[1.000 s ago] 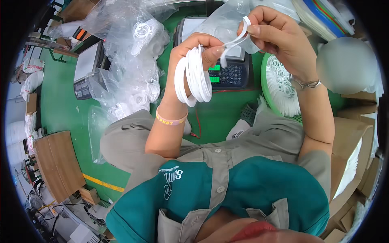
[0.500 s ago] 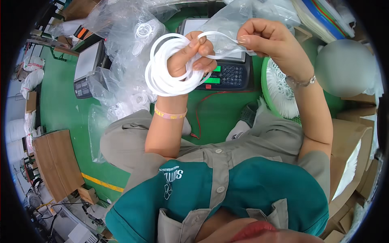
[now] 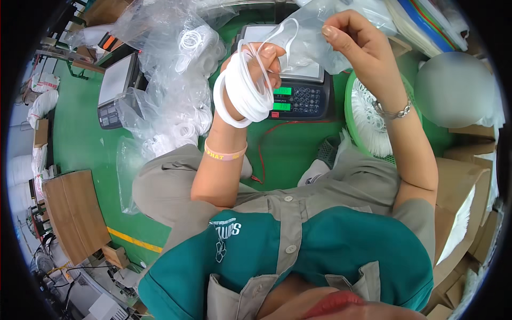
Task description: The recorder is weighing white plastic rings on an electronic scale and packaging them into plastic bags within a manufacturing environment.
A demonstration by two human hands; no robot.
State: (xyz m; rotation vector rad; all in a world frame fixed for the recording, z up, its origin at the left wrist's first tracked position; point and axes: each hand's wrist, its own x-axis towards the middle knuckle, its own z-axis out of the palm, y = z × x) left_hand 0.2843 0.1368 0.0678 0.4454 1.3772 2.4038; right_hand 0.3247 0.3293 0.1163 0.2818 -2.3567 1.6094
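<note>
My left hand [image 3: 265, 57] is closed on a coil of white cord [image 3: 247, 93], whose loops hang round the hand and wrist. A loose loop of the cord stands out beyond the fingers, over the scale. My right hand [image 3: 358, 42] is raised to the right, apart from the coil. Its fingers are loosely curled, the thumb stands a little off them, and nothing shows in its grasp. Behind both hands is a clear plastic bag [image 3: 314, 40], partly over the digital scale [image 3: 301, 101] with its lit green display.
Clear bags of white coils [image 3: 186, 85] lie on the left, beside a second scale [image 3: 117, 80]. At right a green basket [image 3: 349, 109] holds white cord. A red cable [image 3: 260, 144] crosses the green floor. Cardboard boxes [image 3: 461, 176] stand at far right.
My right hand has let go of the cord and moved up, away from it. The coil has turned in my left hand, with its loops now nearly edge-on.
</note>
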